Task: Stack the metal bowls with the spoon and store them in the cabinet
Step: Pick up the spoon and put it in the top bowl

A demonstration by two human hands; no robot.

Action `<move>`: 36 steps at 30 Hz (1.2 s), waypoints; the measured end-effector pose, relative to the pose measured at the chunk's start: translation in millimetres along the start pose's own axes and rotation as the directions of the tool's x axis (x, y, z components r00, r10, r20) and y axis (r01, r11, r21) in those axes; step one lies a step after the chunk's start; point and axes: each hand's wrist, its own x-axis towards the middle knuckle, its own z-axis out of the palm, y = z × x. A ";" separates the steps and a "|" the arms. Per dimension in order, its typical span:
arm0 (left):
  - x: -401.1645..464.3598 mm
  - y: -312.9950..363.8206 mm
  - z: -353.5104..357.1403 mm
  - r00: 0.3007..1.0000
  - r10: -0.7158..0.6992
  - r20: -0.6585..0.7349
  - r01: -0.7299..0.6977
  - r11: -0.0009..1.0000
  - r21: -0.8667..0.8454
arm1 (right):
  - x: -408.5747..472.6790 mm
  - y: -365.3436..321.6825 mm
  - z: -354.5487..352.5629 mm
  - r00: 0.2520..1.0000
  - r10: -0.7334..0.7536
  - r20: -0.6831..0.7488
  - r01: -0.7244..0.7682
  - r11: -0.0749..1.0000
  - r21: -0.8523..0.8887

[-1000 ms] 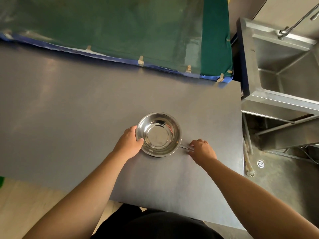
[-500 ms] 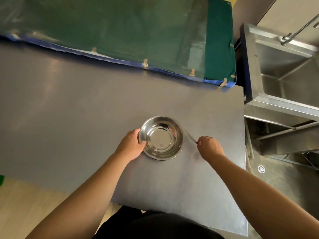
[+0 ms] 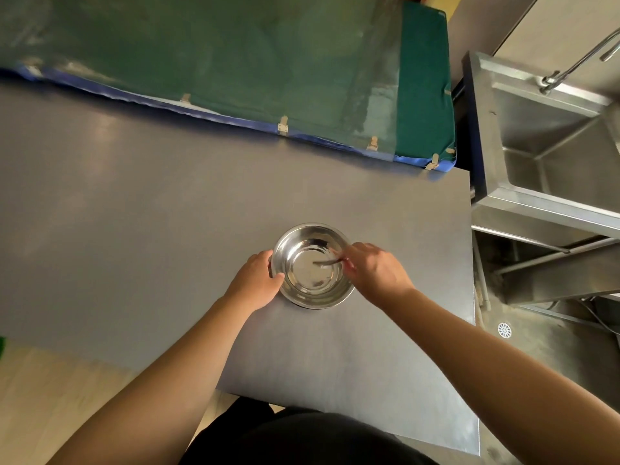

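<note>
Now the spoon (image 3: 327, 262) is lying inside the metal bowl (image 3: 312, 266), whereas half a second ago it was outside, off the bowl's right side. One shiny round bowl is showing, sitting on the grey table (image 3: 167, 213). The right hand (image 3: 372, 270) is pinching the spoon's handle over the rim, and the left hand (image 3: 256, 280) is gripping the bowl's left edge.
</note>
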 end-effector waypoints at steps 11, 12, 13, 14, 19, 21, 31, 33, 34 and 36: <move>-6.0 -5.1 2.8 0.999 0.022 -0.033 -0.023 0.999 -0.037 | -17.6 -21.6 28.4 0.924 -0.274 0.266 0.279 0.960 0.021; -6.5 -5.0 3.0 0.999 0.021 -0.031 -0.023 0.999 -0.042 | -18.7 -20.5 29.8 0.919 -0.269 0.288 0.277 0.961 0.014; -7.0 -4.9 3.3 0.999 0.022 -0.031 -0.023 0.999 -0.043 | -19.8 -19.2 31.1 0.916 -0.267 0.299 0.277 0.961 0.008; -7.5 -4.6 3.8 0.999 0.024 -0.034 -0.025 0.999 -0.041 | -20.8 -18.0 32.4 0.914 -0.265 0.307 0.277 0.961 0.003; -9.0 -2.8 5.3 0.998 0.036 -0.050 -0.037 0.999 -0.028 | -25.2 -10.4 36.6 0.904 -0.285 0.318 0.305 0.952 -0.016; -9.1 -2.7 5.1 0.998 0.034 -0.053 -0.035 0.999 -0.022 | -26.7 -7.6 37.3 0.899 -0.287 0.332 0.315 0.948 -0.035; -9.4 -0.4 4.9 0.999 0.036 -0.036 -0.035 0.999 0.006 | -38.3 7.6 51.4 0.899 -0.253 0.358 0.324 0.934 -0.153; -9.4 0.6 5.1 0.999 0.033 -0.039 -0.033 0.999 0.011 | -38.3 8.1 51.6 0.906 -0.233 0.353 0.304 0.939 -0.161; -9.4 0.9 5.2 0.999 0.030 -0.041 -0.029 0.999 0.013 | -38.0 8.1 51.7 0.917 -0.223 0.332 0.287 0.945 -0.158; -9.1 1.9 5.3 0.999 0.025 -0.041 -0.025 1.000 0.019 | -37.4 9.4 51.8 0.949 -0.171 0.266 0.210 0.970 -0.126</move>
